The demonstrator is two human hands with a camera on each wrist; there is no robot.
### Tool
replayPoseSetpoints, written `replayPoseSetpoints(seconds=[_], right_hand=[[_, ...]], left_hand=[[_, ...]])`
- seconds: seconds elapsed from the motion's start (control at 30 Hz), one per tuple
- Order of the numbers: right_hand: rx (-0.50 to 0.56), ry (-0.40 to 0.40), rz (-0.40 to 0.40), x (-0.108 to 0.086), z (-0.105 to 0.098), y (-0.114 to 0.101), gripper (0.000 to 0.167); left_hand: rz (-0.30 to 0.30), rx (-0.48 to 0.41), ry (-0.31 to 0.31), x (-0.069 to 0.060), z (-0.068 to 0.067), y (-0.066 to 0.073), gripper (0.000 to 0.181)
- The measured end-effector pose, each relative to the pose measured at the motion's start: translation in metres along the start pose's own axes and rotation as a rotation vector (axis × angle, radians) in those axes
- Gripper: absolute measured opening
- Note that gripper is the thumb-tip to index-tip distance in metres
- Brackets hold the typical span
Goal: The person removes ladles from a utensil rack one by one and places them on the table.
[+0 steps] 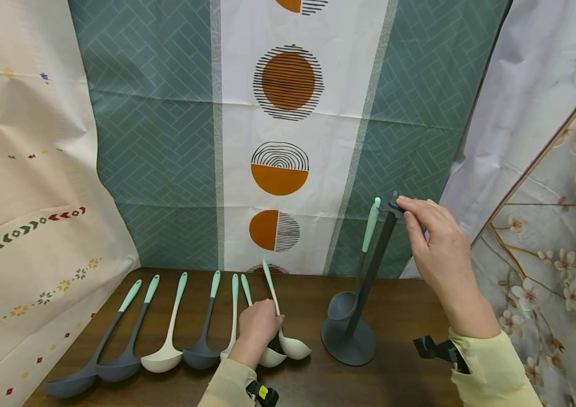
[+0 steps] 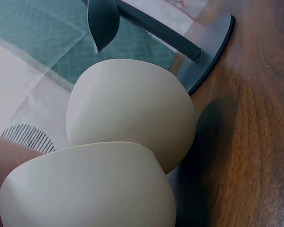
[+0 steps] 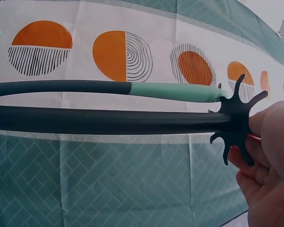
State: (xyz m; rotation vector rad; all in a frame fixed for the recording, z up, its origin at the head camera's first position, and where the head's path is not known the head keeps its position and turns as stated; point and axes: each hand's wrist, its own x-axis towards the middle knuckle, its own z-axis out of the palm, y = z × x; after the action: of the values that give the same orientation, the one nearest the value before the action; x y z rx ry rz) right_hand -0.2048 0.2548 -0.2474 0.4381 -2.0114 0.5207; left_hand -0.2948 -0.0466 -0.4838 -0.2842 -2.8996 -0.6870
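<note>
My left hand (image 1: 259, 327) grips the stem of the rightmost white ladle (image 1: 295, 347), whose mint handle points up and away. Just left of it, another white ladle (image 1: 271, 358) is partly covered by that hand. Their pale bowls overlap in the left wrist view, the farther bowl (image 2: 128, 104) nearer the stand. My right hand (image 1: 437, 249) holds the top of a dark grey utensil stand (image 1: 374, 265), thumb and fingers at its ring of curved hooks (image 3: 239, 113). From one hook hangs a grey ladle (image 1: 342, 306) with a mint handle. The stand's pole leans in the head view.
Left of my left hand lies a row of ladles on the brown wooden table (image 1: 394, 350): grey ones (image 1: 71, 384) and white ones (image 1: 163, 357), handles toward the back. A patterned curtain (image 1: 155, 141) hangs behind, with more cloth (image 1: 562, 226) at both sides.
</note>
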Motion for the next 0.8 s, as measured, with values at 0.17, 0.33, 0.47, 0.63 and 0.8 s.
replayPoseSetpoints(seconds=[0.17, 0.33, 0.47, 0.63, 0.8], right_hand=[[-0.001, 0.001, 0.005, -0.0007, 0.0002, 0.0005, 0.033], [0.000, 0.003, -0.001, -0.0001, 0.0010, 0.0009, 0.033], [0.003, 0.005, -0.008, 0.0007, 0.0011, 0.0008, 0.033], [0.003, 0.004, -0.007, 0.0010, 0.0012, 0.0008, 0.033], [-0.001, 0.004, 0.000, 0.0002, 0.0012, 0.0009, 0.032]], left_hand=[[-0.008, 0.006, -0.023, 0.0004, 0.0013, -0.0003, 0.037], [-0.009, 0.017, -0.032, -0.0001, 0.0006, -0.0009, 0.040], [0.007, 0.045, -0.029, -0.0023, -0.0001, -0.0014, 0.043], [0.016, 0.078, -0.036, -0.0029, 0.0005, -0.0023, 0.043], [0.024, 0.084, -0.039, -0.0032, 0.0003, -0.0016, 0.042]])
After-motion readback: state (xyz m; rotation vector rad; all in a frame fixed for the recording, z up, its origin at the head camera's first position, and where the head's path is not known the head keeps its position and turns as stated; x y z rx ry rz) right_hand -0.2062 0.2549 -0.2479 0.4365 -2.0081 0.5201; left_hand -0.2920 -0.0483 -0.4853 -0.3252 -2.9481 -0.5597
